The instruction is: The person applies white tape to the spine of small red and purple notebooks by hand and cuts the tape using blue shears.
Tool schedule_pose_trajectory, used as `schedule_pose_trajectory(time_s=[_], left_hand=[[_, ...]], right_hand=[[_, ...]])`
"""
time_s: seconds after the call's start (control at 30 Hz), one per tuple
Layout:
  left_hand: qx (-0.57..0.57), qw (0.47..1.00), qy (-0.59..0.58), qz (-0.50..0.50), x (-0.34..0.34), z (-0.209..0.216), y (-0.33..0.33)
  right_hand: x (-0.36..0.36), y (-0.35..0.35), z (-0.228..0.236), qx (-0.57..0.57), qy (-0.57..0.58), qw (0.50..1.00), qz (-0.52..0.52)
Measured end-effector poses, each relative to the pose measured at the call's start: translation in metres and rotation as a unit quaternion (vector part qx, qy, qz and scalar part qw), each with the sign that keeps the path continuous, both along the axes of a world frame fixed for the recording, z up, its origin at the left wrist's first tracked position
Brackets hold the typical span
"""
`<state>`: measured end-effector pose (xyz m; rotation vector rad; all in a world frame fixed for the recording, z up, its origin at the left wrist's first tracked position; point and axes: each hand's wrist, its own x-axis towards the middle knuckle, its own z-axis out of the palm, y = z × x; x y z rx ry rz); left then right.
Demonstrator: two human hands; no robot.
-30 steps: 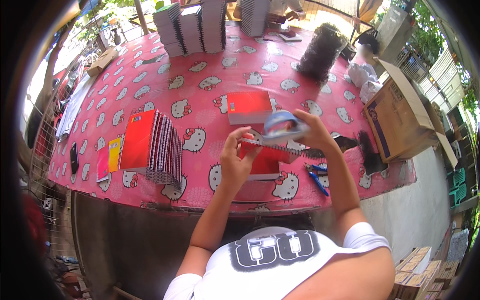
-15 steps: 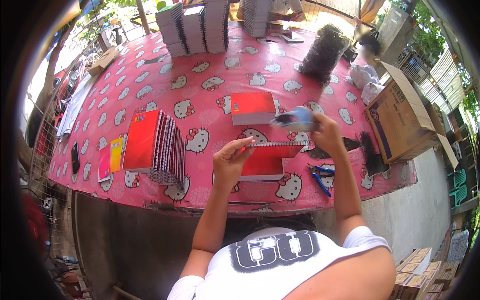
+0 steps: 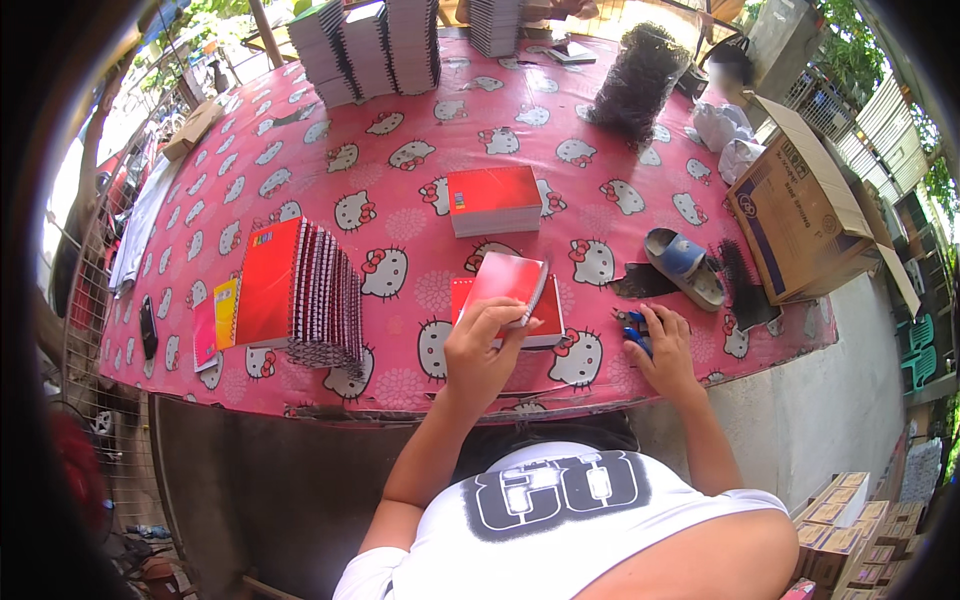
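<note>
My left hand [image 3: 485, 345] is closed on the lower edge of a thin red spiral notebook [image 3: 508, 280], tilted above another red notebook stack [image 3: 548, 318] lying on the table. To the right, my right hand [image 3: 664, 350] curls its fingers and thumb around the blue-handled pliers [image 3: 634, 328], which rest on the cloth; part of the handles is hidden under the hand. A blue and grey slide sandal [image 3: 685, 265] lies beyond that hand, on a dark patch.
A block of red-covered notebooks [image 3: 495, 203] sits farther back. At left stand piled spiral notebooks [image 3: 290, 285] beside yellow and pink ones and a phone [image 3: 148, 328]. Tall notebook stacks [image 3: 370, 55], a bag of black coils [image 3: 640, 80] and an open carton [image 3: 800, 220] line the far and right sides.
My right hand has set the sandal down on the right and moved nearer, onto the pliers. My left hand has turned the notebook from edge-on to cover up.
</note>
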<state>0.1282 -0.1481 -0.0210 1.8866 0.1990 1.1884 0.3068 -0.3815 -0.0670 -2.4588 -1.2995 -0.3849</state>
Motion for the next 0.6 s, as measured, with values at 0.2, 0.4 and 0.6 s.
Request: schedule_pose_trajectory(time_s=[0.2, 0.4, 0.6], left_hand=[[0.013, 0.999, 0.005, 0.037, 0.007, -0.02, -0.007], [0.062, 0.997, 0.002, 0.052, 0.006, -0.018, -0.005], [0.064, 0.997, -0.005, 0.031, 0.006, -0.016, -0.004]], right_hand=[[-0.045, 0.044, 0.06, 0.098, 0.265, 0.952, 0.117], [-0.063, 0.068, 0.081, 0.108, 0.165, 0.969, 0.147], [-0.06, 0.066, 0.08, 0.117, 0.211, 0.96, 0.143]])
